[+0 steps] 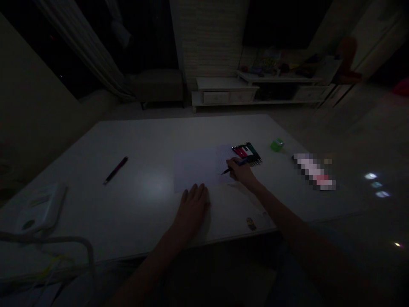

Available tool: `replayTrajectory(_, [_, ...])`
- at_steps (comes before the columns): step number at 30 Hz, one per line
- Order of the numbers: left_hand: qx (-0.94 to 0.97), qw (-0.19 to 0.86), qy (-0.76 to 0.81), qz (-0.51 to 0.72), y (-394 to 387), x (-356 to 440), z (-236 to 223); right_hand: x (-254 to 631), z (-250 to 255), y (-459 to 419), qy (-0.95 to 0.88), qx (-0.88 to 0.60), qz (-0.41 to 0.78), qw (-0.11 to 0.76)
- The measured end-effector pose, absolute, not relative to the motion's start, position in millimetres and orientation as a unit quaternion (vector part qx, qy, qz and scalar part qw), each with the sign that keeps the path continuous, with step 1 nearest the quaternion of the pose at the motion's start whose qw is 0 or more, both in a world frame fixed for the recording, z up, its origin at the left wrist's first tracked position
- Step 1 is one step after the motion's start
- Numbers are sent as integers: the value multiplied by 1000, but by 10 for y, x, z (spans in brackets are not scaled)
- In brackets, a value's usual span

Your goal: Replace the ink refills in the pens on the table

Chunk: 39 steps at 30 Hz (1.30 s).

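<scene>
1. On white table (143, 128), sheet of paper (194, 168) lies mid-frame, row of pens (247, 153) lined up just past it, w/in easy reach of R hand (242, 172).
2. Pen (227, 170) is gripped in closed R hand, tip angled down at paper.
3. L hand (192, 207) is open, laid flat by sheet's near edge, prob to steady it.
4. Small green item (277, 145) and loose dark pen (115, 170) are set off to the sides.

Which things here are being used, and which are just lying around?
Being used:
the pen in the right hand
the sheet of paper
the left hand, flat at the paper's edge

Just lying around:
the row of coloured pens
the small green box
the dark pen with a red band
the small yellow-and-black thing
</scene>
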<state>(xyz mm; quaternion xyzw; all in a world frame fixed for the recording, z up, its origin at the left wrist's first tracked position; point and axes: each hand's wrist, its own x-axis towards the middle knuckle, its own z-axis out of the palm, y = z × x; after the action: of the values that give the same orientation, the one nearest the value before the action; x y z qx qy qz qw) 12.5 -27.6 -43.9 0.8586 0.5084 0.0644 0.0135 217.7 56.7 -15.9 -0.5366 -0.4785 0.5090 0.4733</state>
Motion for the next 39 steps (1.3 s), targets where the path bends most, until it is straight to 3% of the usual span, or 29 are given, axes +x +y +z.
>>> replayTrajectory(5, [858, 9, 509, 67, -279, 130, -445, 2057, -302, 587, -540, -543, 481, 427])
replayTrajectory(14, [856, 13, 511, 71, -279, 145, -450, 1920, -489, 570, -566, -608, 325, 452])
replayTrajectory(25, [857, 7, 509, 77, -282, 128, -498, 1902, -508, 559, -569, -605, 332, 447])
replayTrajectory(39, [854, 13, 512, 90, -213, 92, -499, 2153, -276, 643, -505, -602, 336, 519])
